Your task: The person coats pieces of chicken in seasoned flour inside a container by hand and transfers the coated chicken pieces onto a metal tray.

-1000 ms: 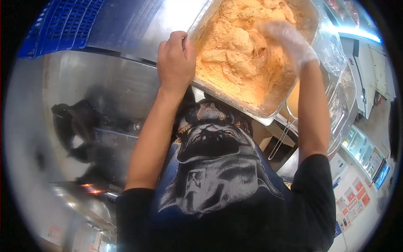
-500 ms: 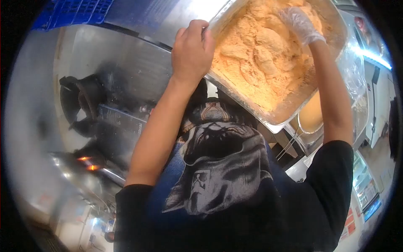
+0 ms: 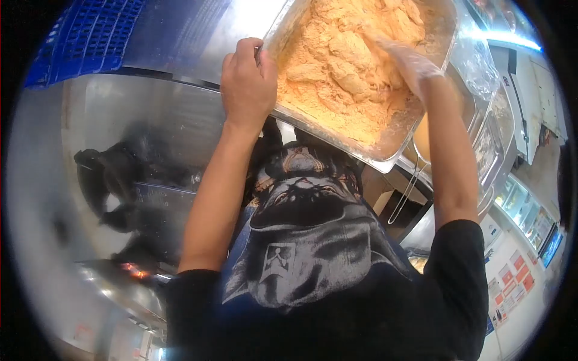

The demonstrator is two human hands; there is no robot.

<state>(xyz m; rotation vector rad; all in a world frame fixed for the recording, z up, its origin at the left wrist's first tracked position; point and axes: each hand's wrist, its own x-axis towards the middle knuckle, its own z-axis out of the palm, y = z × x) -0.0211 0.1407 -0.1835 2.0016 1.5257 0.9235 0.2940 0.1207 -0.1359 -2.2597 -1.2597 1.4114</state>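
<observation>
A deep metal tray (image 3: pixel 376 162) holds orange-yellow powder with coated lumps (image 3: pixel 346 60) in it. My left hand (image 3: pixel 248 84), bare, has its fingers curled round the tray's left rim. Over the right part of the tray, my right hand (image 3: pixel 404 59) wears a clear plastic glove and reaches into the powder. Its fingertips are blurred and partly sunk among the lumps, so what they hold, if anything, cannot be made out.
A blue plastic basket (image 3: pixel 90 39) is at the upper left. Below it are a black burner (image 3: pixel 102 174) and a metal pan (image 3: pixel 123 289) near a flame. A wire-handled strainer (image 3: pixel 406 195) and a clear plastic bag (image 3: pixel 475 66) lie right of the tray.
The whole view shifted and came back. My right hand has moved from the tray's far right side down toward the middle lumps. My left hand stays at the rim.
</observation>
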